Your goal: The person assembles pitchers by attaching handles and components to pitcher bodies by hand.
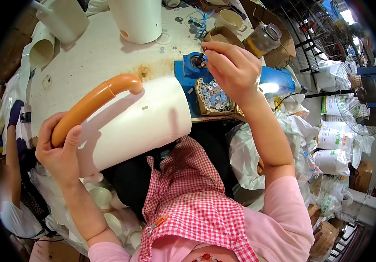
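Observation:
An orange curved handle (92, 101) lies along a white cylinder (140, 124), which rests tilted at the table's front edge. My left hand (61, 148) is wrapped round the handle's lower end, with the thumb near the cylinder. Over a blue machine (192, 65), my right hand (233, 67) pinches its fingertips together beside a dark metal part of the machine. What those fingertips hold, if anything, is too small to make out. Just below that hand sits a cardboard box (202, 102) of small washers or screws (217, 96).
White containers (137, 22) stand at the back of the table (96, 56). A jar (264, 39), a cup (230, 19) and a small carton are at the back right. A co-worker's gloved hand (15, 113) shows at far left. Plastic bags and a fan (358, 94) are at right.

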Motion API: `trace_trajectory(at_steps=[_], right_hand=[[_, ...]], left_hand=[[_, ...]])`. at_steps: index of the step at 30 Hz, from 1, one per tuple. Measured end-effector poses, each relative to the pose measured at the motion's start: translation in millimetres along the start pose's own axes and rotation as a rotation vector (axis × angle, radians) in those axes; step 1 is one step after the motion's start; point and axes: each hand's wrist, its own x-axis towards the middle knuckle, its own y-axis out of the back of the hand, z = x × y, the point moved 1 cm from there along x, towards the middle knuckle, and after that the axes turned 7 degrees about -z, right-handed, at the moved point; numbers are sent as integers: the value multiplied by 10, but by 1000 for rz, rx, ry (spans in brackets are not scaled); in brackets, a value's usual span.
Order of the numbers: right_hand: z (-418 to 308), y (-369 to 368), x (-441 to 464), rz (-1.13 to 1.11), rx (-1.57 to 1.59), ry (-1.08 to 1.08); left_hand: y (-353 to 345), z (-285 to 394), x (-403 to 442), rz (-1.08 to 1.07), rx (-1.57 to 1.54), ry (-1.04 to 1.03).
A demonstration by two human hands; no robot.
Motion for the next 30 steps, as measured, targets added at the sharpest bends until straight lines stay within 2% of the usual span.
trace_trajectory(at_steps=[3, 5, 6, 8, 9, 10, 12, 14, 18, 28, 30], right_hand=[[-78, 64, -49, 44, 87, -52], [-247, 137, -167, 115, 479, -432], [-381, 189, -197, -28, 759, -664], [-538, 84, -221, -214, 1344, -884], [-569, 54, -202, -324, 1519, -891], [-695, 45, -137, -175, 1677, -903], [-680, 43, -137, -76, 1529, -965], [-541, 45, -222, 70, 1560, -960], [-379, 100, -401, 176, 1576, -1010], [-296, 49, -468, 182, 1518, -1034], [-305, 46, -463, 131, 1483, -1131]], left_hand=[[39, 6, 13, 20, 1, 15], [101, -50, 72, 42, 10, 12], [158, -109, 104, 91, -1, 38], [170, -79, 192, 130, -2, 59], [113, 2, 288, 136, -1, 9], [32, 85, 378, 145, 0, -41], [-236, 287, 534, 159, 1, -77], [-508, 491, 693, 157, -120, -209], [-851, 581, 846, 66, -132, -258], [-1038, 534, 960, 37, -106, -209], [-1054, 444, 986, -34, -96, -135]])
